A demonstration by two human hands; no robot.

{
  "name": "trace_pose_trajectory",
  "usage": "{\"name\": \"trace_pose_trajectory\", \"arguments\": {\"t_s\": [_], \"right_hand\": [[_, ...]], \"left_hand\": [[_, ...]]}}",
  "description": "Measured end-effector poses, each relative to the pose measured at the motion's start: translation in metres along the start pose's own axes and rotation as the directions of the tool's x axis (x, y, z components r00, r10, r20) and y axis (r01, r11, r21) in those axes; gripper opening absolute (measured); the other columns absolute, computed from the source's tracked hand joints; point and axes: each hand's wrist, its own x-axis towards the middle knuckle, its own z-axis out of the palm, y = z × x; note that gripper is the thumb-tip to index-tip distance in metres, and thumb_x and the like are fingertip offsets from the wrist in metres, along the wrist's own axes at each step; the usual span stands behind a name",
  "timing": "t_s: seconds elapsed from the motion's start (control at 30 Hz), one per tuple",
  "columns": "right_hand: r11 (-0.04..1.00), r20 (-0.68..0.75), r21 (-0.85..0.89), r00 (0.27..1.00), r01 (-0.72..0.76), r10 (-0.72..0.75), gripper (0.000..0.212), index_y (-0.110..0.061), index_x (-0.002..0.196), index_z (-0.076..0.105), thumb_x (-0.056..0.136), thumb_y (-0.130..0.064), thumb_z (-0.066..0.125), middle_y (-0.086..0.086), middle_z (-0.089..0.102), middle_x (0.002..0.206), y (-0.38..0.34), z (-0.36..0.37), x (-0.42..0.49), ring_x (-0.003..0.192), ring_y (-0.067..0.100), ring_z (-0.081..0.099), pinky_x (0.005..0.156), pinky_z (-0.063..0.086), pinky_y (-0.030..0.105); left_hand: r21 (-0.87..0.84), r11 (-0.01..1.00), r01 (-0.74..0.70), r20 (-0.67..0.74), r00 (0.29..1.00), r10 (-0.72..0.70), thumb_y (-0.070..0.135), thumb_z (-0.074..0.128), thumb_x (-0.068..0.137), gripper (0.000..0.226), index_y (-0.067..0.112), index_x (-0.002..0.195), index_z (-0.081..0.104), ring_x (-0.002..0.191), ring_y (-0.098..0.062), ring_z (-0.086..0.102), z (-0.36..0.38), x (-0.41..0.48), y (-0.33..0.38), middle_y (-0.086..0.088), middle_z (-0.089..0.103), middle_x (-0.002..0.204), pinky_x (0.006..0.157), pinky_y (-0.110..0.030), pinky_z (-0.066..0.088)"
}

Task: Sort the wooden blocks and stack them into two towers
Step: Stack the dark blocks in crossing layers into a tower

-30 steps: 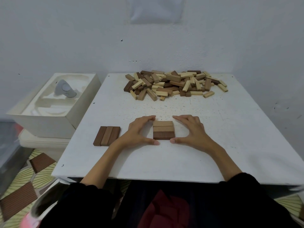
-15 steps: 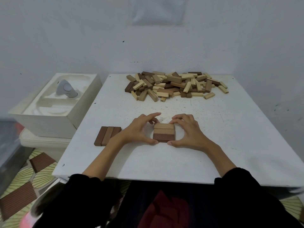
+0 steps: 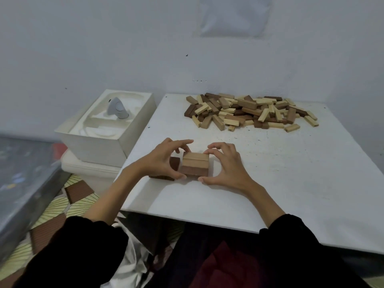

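Surface: a white, speckled surface [image 3: 270, 183] carries every block I can see.
Block stack: a small block stack [image 3: 195, 166], paler wood on top and darker wood beneath, is at the near middle of the surface, between the two hands. I cannot tell whether its base rests on the surface.
Left hand: the left hand [image 3: 164, 161] grips the stack's left side, thumb at the front lower corner and fingers curled toward the back.
Right hand: the right hand [image 3: 225, 163] grips the right side, fingertips on the top rear corner and thumb low at the front.
Dark blocks: dark blocks [image 3: 174, 163] lie flat just left of the stack, mostly hidden by the left hand. I cannot tell whether they touch it.
Loose pile: a loose pile [image 3: 249, 111] of mixed pale and dark blocks lies at the far side, well apart from the stack.
White box: an open white box [image 3: 93, 146] stands beside the surface's left edge, filled by a moulded insert [image 3: 97, 123].
Box contents: a grey rounded object [image 3: 117, 108] stands upright in a recess of the insert.
Beneath the box: a lower white container [image 3: 89, 169] supports it. Its contents are hidden from me.
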Motion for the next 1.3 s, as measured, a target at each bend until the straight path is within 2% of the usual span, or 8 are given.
{"name": "trace_pose_trajectory", "arguments": {"t_s": [0.1,0.17,0.4,0.53,0.77,0.9,1.03,1.3], "right_hand": [[0.999,0.007,0.006,0.999,0.048,-0.048,0.087,-0.023,0.121,0.056,0.05,-0.075,0.05,-0.005,0.043,0.131,-0.02,0.015,0.013,0.122,0.013,0.03,0.091,0.022,0.027],[0.997,0.016,0.012,0.997,0.071,-0.071,0.089,-0.023,0.121,0.056,0.05,-0.075,0.049,-0.004,0.043,0.131,-0.033,0.024,0.021,0.122,0.013,0.029,0.09,0.021,0.026],[0.996,-0.031,0.021,0.996,0.083,-0.083,0.087,-0.023,0.118,0.057,0.049,-0.075,0.05,-0.006,0.045,0.127,-0.054,0.047,0.038,0.117,0.011,0.03,0.086,0.019,0.023],[0.998,-0.031,0.02,0.998,0.059,-0.058,0.081,-0.024,0.117,0.058,0.05,-0.07,0.06,-0.008,0.045,0.125,-0.056,0.052,0.04,0.116,0.012,0.033,0.082,0.017,0.019],[0.997,-0.028,0.071,0.999,0.017,-0.015,0.084,-0.026,0.116,0.06,0.048,-0.075,0.053,-0.01,0.046,0.123,-0.05,0.058,0.039,0.108,0.001,0.027,0.078,0.02,0.02],[0.995,-0.034,0.098,0.999,0.007,-0.003,0.082,-0.026,0.114,0.06,0.048,-0.074,0.055,-0.012,0.046,0.121,-0.05,0.06,0.037,0.108,0.001,0.027,0.084,0.018,0.003],[0.995,-0.043,0.103,0.999,0.001,0.003,0.083,-0.026,0.114,0.059,0.048,-0.076,0.054,-0.012,0.046,0.122,-0.048,0.06,0.036,0.108,0.001,0.027,0.08,0.022,0.019],[0.997,-0.03,0.071,0.999,-0.008,0.01,0.085,-0.027,0.116,0.058,0.049,-0.078,0.051,-0.01,0.046,0.124,-0.047,0.059,0.034,0.114,0.008,0.032,0.084,0.021,0.024]], "left_hand": [[0.082,0.996,0.023,0.005,1.0,-0.024,0.063,0.064,0.053,0.084,0.03,0.128,0.05,0.099,-0.008,0.039,-0.016,-0.018,-0.014,0.012,0.051,0.113,0.088,-0.022,0.037],[0.11,0.993,0.038,0.01,0.999,-0.039,0.063,0.063,0.052,0.081,0.027,0.124,0.055,0.099,-0.01,0.04,-0.027,-0.028,-0.021,0.009,0.052,0.111,0.088,-0.024,0.037],[0.137,0.987,0.079,0.044,0.995,-0.086,0.06,0.062,0.049,0.082,0.025,0.124,0.056,0.101,-0.009,0.037,-0.05,-0.04,-0.039,0.007,0.053,0.114,0.087,-0.008,0.028],[0.125,0.986,0.111,0.068,0.99,-0.121,0.061,0.061,0.047,0.085,0.026,0.124,0.055,0.107,-0.012,0.038,-0.05,-0.037,-0.044,0.006,0.053,0.116,0.089,-0.019,0.03],[0.129,0.984,0.121,0.115,0.984,-0.136,0.062,0.062,0.046,0.085,0.028,0.124,0.055,0.11,-0.017,0.038,-0.047,-0.031,-0.046,0.009,0.051,0.115,0.095,-0.026,0.031],[0.113,0.986,0.118,0.126,0.983,-0.132,0.062,0.063,0.047,0.084,0.028,0.124,0.055,0.11,-0.017,0.038,-0.048,-0.03,-0.048,0.009,0.051,0.116,0.095,-0.025,0.032],[0.086,0.99,0.112,0.129,0.984,-0.123,0.061,0.064,0.048,0.084,0.03,0.125,0.054,0.11,-0.014,0.038,-0.046,-0.03,-0.052,0.011,0.051,0.117,0.093,-0.024,0.03],[0.044,0.991,0.125,0.127,0.983,-0.13,0.063,0.065,0.048,0.088,0.03,0.129,0.052,0.113,-0.013,0.036,-0.044,-0.031,-0.052,0.013,0.05,0.119,0.094,-0.022,0.028]]}}
